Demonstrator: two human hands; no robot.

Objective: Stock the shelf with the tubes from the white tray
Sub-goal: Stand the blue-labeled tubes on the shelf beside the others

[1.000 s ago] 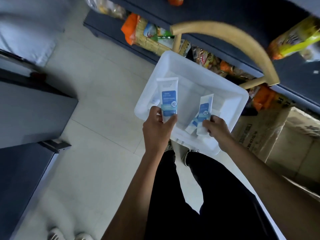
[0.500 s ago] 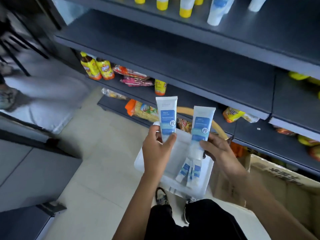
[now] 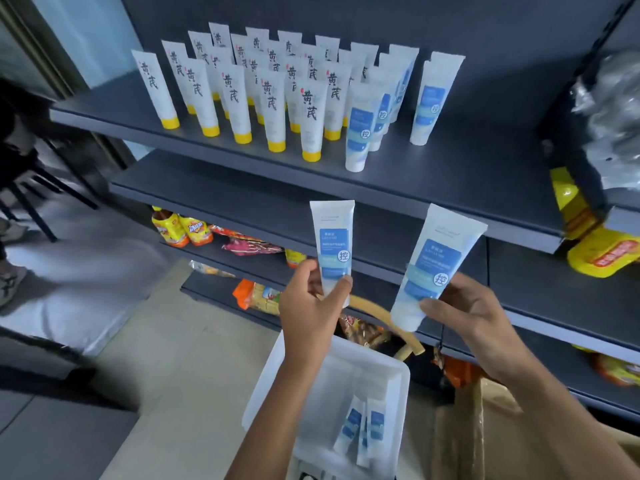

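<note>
Tubes, one in each hand, have their lower ends partly covered by fingers. The left hand pinches the left tube, white with a blue label, upright above it. The right hand grips the matching right tube, tilted rightward. Below, the white tray, cut off by the frame, holds spare tubes. Above, the shelf carries shelved blue tubes beside yellow-capped tubes.
</note>
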